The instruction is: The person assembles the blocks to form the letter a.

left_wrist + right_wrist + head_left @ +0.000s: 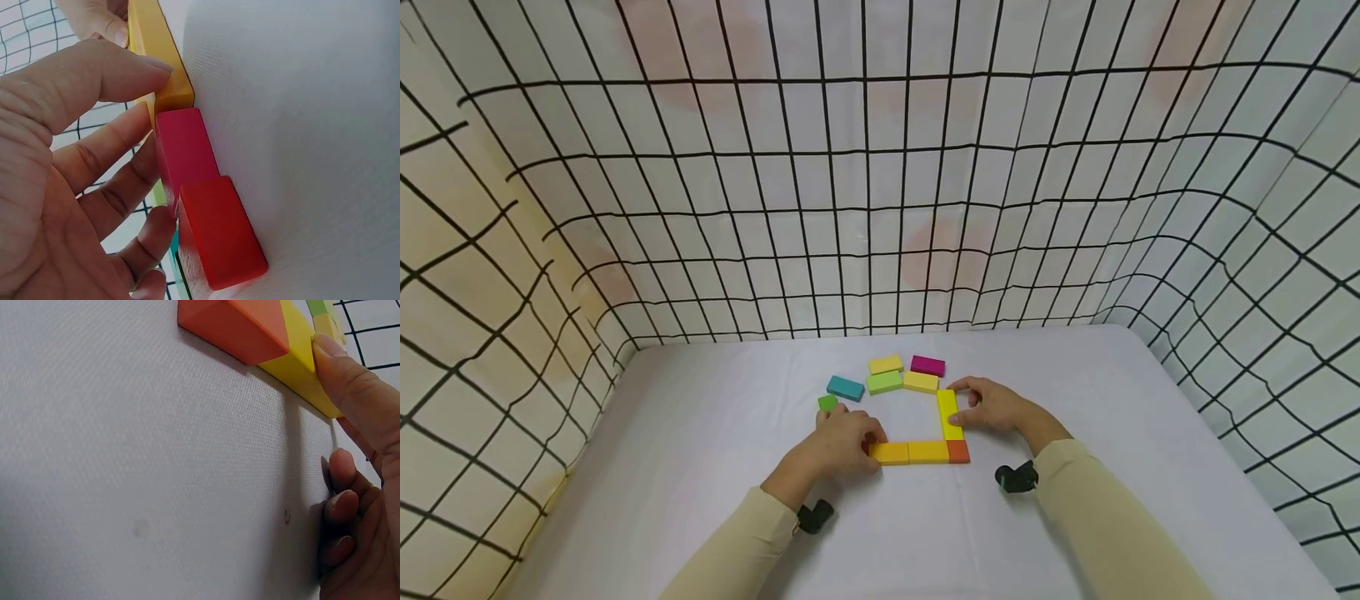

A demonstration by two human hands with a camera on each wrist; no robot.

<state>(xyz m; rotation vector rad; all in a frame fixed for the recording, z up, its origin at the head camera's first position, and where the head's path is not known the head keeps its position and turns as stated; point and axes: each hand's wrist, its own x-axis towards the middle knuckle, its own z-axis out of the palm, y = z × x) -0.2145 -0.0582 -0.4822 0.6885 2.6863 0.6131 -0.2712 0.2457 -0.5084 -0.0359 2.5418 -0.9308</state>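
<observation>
Between thumb and index finger, my left hand (842,446) pinches the near end of an amber block (890,454). A second amber block (928,452) continues that row, ending at an orange block (958,452). From the orange block a yellow block (950,408) runs away from me, and my right hand (996,406) grips it with thumb and index finger; its other fingers are curled. The left wrist view shows a magenta block (187,147) and a red block (225,237) beside the left fingers, mostly hidden behind that hand in the head view.
Behind the row lie a teal block (846,388), a green block (827,403), a lime block (884,382), two pale yellow blocks (921,382) and another magenta block (928,366). A black wire grid (865,229) bounds the white table (700,467) at the back and sides.
</observation>
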